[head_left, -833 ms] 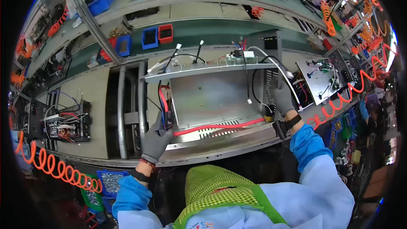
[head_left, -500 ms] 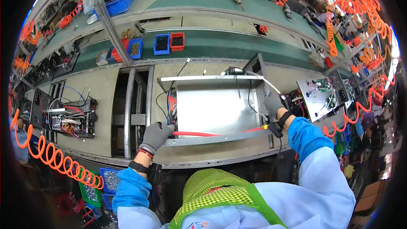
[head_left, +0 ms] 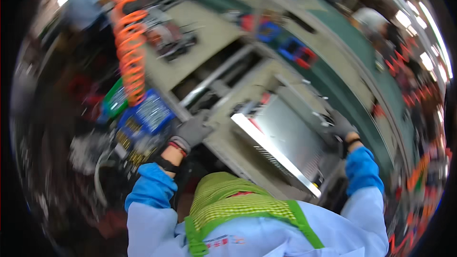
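Grey sheet-metal chassis (head_left: pixel 285 138), now swung askew on the beige counter (head_left: pixel 200 47) since a moment ago, gripped at both ends: gloved left hand (head_left: pixel 190 132) and gloved right hand (head_left: pixel 342 126), fingers closed on its edges, mid-turn.

The metal case (head_left: pixel 290 138) is silver-grey. Both gloves are grey, left hand (head_left: pixel 190 132) and right hand (head_left: pixel 342 126). The sleeves (head_left: pixel 152 192) are blue, the apron (head_left: pixel 233 204) green checked, the coiled hose (head_left: pixel 129 43) orange, the bench (head_left: pixel 200 43) beige.
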Motion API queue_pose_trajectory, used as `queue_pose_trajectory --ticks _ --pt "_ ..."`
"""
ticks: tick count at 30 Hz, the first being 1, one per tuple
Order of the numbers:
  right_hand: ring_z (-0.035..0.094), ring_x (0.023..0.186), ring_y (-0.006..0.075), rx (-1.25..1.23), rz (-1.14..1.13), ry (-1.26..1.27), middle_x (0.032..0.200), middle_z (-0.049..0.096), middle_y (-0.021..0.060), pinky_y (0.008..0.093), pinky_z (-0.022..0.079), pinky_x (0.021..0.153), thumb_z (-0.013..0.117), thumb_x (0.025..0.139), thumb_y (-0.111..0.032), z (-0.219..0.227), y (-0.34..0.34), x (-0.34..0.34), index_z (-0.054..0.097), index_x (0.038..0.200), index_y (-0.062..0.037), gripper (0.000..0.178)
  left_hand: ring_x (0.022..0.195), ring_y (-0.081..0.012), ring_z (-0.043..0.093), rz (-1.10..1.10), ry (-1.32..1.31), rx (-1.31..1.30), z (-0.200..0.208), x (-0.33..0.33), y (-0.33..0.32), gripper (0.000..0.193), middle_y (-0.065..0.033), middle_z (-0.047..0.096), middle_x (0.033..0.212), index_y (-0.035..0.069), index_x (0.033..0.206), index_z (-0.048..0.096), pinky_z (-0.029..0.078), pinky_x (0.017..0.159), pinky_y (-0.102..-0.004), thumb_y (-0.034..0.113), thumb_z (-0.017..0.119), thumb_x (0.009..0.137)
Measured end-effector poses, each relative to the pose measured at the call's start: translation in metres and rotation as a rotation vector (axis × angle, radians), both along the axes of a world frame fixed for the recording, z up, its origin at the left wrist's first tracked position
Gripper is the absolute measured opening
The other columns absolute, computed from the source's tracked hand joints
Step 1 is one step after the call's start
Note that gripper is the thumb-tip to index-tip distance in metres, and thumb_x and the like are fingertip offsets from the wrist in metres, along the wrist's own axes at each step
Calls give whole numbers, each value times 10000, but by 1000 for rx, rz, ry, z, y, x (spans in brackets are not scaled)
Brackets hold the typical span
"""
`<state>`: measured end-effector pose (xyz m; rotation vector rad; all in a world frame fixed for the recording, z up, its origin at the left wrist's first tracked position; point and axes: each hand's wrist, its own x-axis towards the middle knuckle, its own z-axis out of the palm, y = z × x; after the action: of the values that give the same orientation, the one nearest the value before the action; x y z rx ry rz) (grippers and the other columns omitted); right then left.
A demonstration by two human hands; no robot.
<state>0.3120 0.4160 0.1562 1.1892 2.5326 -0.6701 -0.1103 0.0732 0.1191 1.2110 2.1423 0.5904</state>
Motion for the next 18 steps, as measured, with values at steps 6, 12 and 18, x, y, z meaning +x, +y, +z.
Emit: queue_pose_trajectory --ticks 6,12,18 --pt "648 740 219 -37 -332 256 814 697 128 374 492 678 634 885 -228 -49 125 20 701 920 6 246 1067 -373 620 8 -4 -168 -24 21 -183 556 -215 638 1176 50 1247 587 487 924 -421 471 589 884" --pt "676 739 254 319 -253 -35 812 692 170 389 528 672 776 713 -285 -73 151 -87 679 971 53 436 1134 -363 596 293 -168 -345 -44 29 -302 583 -210 627 1219 58 1256 591 456 980 -420 509 577 885" --pt "681 980 250 84 195 296 1038 700 193 351 526 837 694 722 -101 1 87 -217 601 1180 35 487 1145 -385 592 725 134 -560 -34 -22 -459 592 -231 650 1165 61 1250 592 468 975 -437 476 634 829"
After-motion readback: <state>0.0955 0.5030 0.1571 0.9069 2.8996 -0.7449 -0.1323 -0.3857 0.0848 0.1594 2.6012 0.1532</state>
